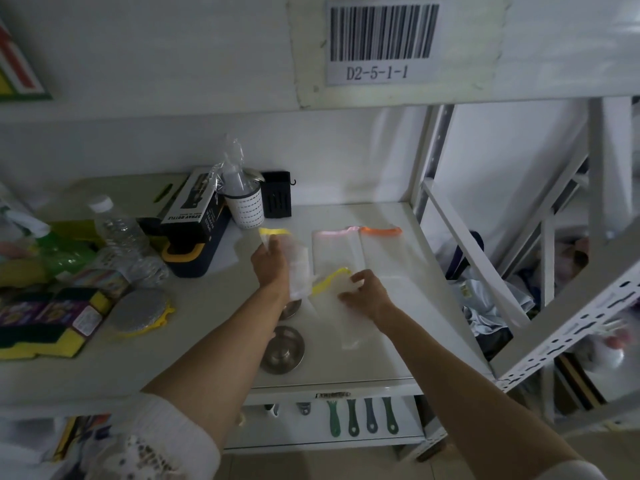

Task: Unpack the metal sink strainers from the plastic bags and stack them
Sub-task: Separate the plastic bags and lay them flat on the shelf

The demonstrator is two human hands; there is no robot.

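While bags are cleared:
Left hand (273,263): pinching yellow-topped bag (298,268).
Right hand (367,292): spread on second bag (337,306), mid-shelf.
Strainers (283,348): unstacked near shelf (398,362) front edge.
Risk: forearm knocking them off.

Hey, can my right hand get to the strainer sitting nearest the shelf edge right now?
Probably yes. The near strainer lies bare on the shelf, nothing covering it. The right hand rests on a yellow-strip bag just beyond it; only the left forearm borders that strainer's left side.
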